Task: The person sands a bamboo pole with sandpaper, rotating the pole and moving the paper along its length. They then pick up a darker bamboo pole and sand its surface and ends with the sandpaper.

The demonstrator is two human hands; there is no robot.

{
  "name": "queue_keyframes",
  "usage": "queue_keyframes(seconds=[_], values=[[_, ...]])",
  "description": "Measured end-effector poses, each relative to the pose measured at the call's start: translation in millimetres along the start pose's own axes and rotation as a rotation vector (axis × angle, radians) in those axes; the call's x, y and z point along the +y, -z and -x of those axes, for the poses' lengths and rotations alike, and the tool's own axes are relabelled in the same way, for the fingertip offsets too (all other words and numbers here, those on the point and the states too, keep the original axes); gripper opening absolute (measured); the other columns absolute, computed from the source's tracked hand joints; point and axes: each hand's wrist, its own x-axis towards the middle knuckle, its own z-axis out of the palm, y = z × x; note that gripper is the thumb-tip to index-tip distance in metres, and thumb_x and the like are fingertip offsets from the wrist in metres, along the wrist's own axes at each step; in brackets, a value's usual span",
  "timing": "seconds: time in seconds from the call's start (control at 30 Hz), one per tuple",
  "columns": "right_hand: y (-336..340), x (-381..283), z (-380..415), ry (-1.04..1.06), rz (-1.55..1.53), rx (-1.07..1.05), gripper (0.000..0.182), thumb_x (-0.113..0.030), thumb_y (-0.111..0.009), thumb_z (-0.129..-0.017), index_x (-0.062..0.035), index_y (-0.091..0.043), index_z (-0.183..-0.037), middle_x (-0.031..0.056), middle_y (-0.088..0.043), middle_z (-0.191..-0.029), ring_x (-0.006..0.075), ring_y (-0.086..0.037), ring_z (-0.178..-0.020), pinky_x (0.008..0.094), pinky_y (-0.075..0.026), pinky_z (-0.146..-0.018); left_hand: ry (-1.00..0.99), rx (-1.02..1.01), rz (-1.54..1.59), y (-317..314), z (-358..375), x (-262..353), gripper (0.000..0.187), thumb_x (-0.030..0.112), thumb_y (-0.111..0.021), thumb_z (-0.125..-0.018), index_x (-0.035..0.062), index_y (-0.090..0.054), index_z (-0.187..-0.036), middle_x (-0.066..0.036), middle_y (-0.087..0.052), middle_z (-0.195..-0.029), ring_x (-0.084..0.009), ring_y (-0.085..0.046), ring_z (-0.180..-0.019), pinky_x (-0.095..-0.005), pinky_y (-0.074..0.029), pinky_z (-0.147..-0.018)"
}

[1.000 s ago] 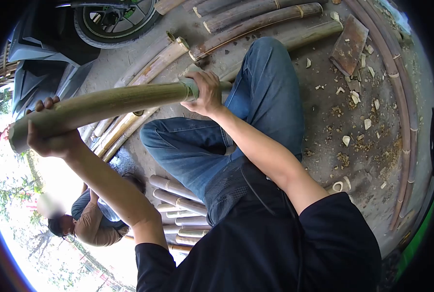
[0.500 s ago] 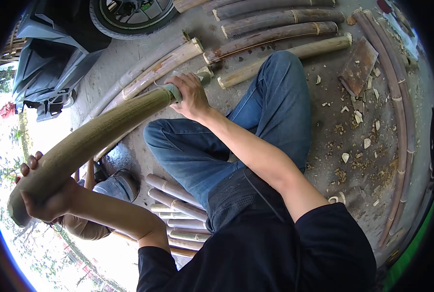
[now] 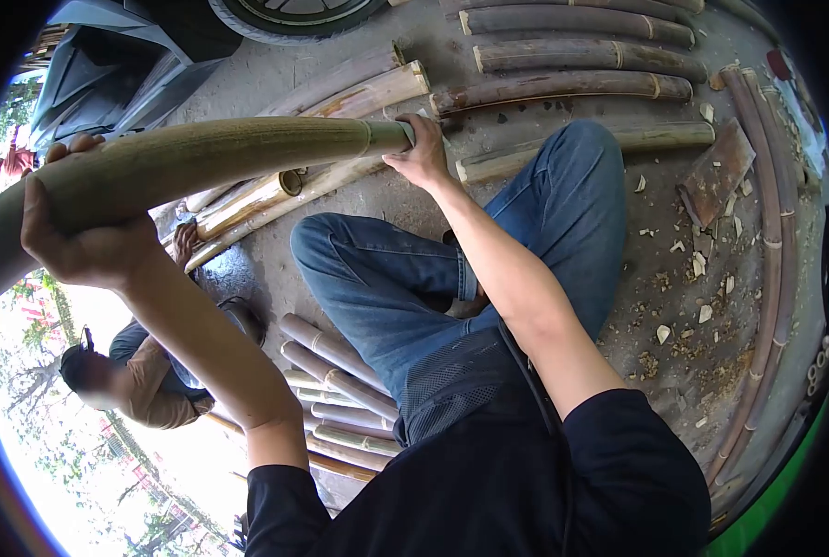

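Observation:
A thick green bamboo pole is held up across the upper left of the view, over the floor and in front of other poles. My left hand is wrapped round its wide end at the far left, fingertips showing over the top edge. My right hand grips the narrower end, near a ring-shaped node. Below the pole are my crossed legs in jeans.
Several bamboo poles lie at the top, more beside my left hip and long ones at the right. A rusty metal plate lies among wood chips. Another person crouches at the left, near a motorcycle.
The pole's wide end has risen and its narrow end has moved right, so it lies more level across the view. The other person's head and a hand now show.

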Motion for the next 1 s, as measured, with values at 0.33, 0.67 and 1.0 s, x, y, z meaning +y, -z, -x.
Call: queue_keyframes(seconds=[0.33, 0.67, 1.0], values=[[-12, 3, 12, -0.039, 0.011, 0.020, 0.090, -0.031, -0.084, -0.067, -0.0126, -0.043, -0.145, 0.0148, -0.053, -0.138, 0.0327, -0.047, -0.132, 0.0532, -0.035, -0.117, -0.017, 0.091, -0.049, 13, -10, -4, 0.061, 0.045, -0.060, -0.083, -0.0072, -0.062, -0.115, -0.026, -0.066, -0.100, -0.0353, -0.065, -0.102, -0.0454, -0.048, -0.099], [-31, -19, 17, 0.019, -0.046, 0.158, 0.090, -0.031, -0.082, -0.065, -0.0125, -0.043, -0.144, 0.0139, -0.048, -0.143, 0.0348, -0.042, -0.136, 0.0535, -0.029, -0.119, -0.024, 0.223, -0.155, 13, -11, -11, 0.057, 0.045, -0.059, -0.085, -0.0050, -0.062, -0.112, -0.023, -0.068, -0.095, -0.0353, -0.068, -0.096, -0.0462, -0.052, -0.093], [-22, -52, 11, 0.171, -0.086, 0.163, 0.095, -0.033, -0.079, -0.060, -0.0090, -0.041, -0.144, 0.0146, -0.049, -0.138, 0.0341, -0.040, -0.137, 0.0501, -0.025, -0.119, -0.053, 0.245, -0.125, 9, -2, -11, 0.046, 0.035, -0.064, -0.086, -0.0048, -0.060, -0.110, -0.020, -0.067, -0.092, -0.0321, -0.069, -0.091, -0.0454, -0.053, -0.089]])
